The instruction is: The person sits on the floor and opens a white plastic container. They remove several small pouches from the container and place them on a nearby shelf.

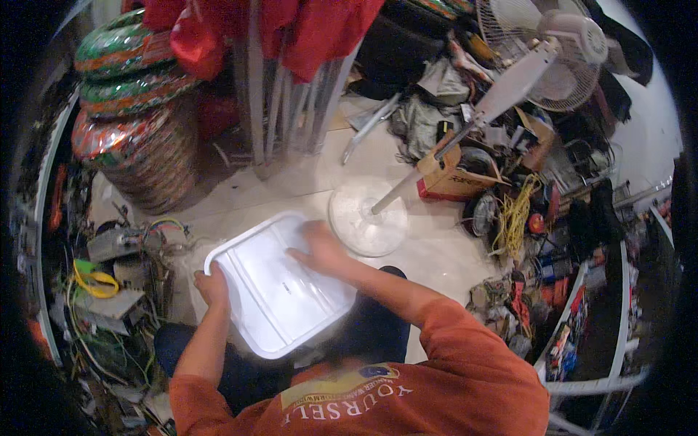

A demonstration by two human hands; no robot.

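A shallow white plastic tray or lid [283, 289] with a raised rim and rounded corners lies tilted above my thighs. My left hand [211, 286] grips its left edge, the thumb on the inner side and the other fingers hidden beneath. At the upper right of the white surface is my right hand [322, 248], blurred, with thumb and fingers spread apart; whether it touches the surface cannot be told. A small dark mark shows near the middle of the tray.
A pedestal fan's round base [368, 217] stands just beyond my right hand, its pole slanting to the upper right. Beyond it sits a cardboard box [463, 177] of parts, near yellow rope [515, 218]. Wrapped tires [136, 120] are stacked at the upper left; electronics and cables [114, 297] lie left.
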